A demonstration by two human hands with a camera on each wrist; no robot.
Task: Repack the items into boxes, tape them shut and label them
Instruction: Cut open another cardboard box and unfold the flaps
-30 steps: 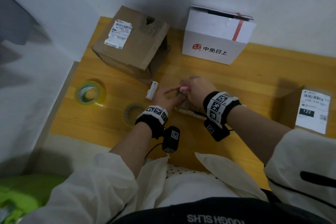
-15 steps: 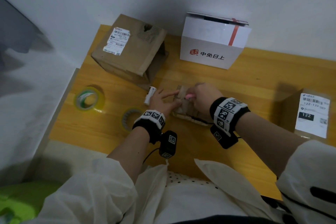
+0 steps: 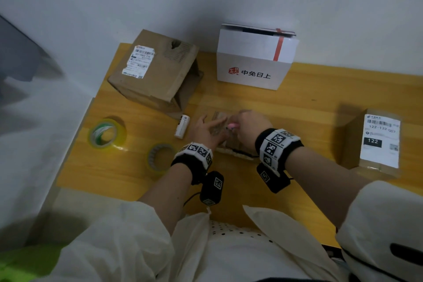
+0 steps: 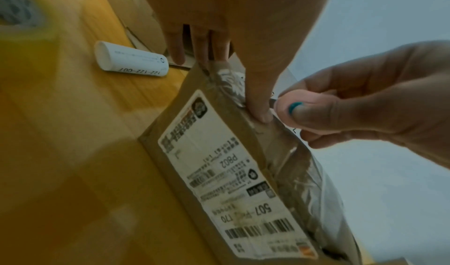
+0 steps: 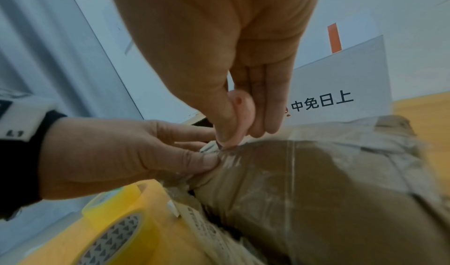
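A small brown taped box (image 3: 235,152) with a shipping label (image 4: 219,173) lies at the middle of the yellow table (image 3: 309,98). My left hand (image 3: 206,128) rests on its left end, fingers straight and thumb (image 4: 260,103) pressing the taped top edge. My right hand (image 3: 248,125) grips a small pink cutter (image 3: 232,125). The pink cutter (image 5: 241,103) has its tip on the tape seam of the box (image 5: 316,182), right beside the left thumb.
A white label roll (image 3: 182,126) lies left of the hands, with two tape rolls (image 3: 107,134) (image 3: 160,158) further left. At the back are a large brown box (image 3: 155,71) and a white printed box (image 3: 254,57). At the right is a labelled box (image 3: 375,142).
Both hands stay on the small box with the cutter at the seam. The left fingers have spread a little. The head view has shifted slightly.
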